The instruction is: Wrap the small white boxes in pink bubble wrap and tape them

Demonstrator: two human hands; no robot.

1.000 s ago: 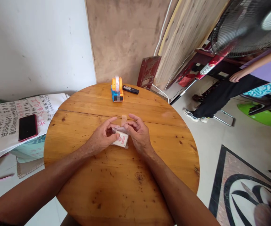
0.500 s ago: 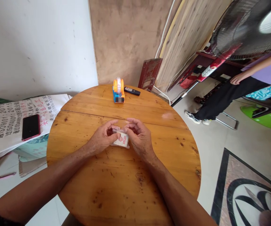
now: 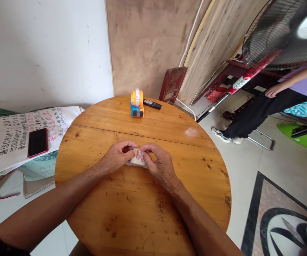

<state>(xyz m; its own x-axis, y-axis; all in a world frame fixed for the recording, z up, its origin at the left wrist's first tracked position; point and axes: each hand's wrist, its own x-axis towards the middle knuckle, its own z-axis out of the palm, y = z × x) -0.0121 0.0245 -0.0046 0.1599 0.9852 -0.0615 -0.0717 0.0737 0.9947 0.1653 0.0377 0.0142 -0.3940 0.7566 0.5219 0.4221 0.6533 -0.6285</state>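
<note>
one table (image 3: 138, 213): left hand (image 3: 117, 156), right hand (image 3: 162, 161), both at one packet (image 3: 137, 161)

White packet (image 3: 136, 161) between the fingers (image 3: 129, 155)

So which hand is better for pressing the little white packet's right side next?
Probably the right hand: its thumb and fingertips are by that side of the packet. The left hand has its thumb over the packet's left part, seemingly steadying it.

Homelike room: round wooden surface (image 3: 134, 202) at six o'clock, worn red chair (image 3: 173, 79) at one, standing fan (image 3: 269, 39) at two, decorative floor inlay (image 3: 270, 222) at four.
</note>
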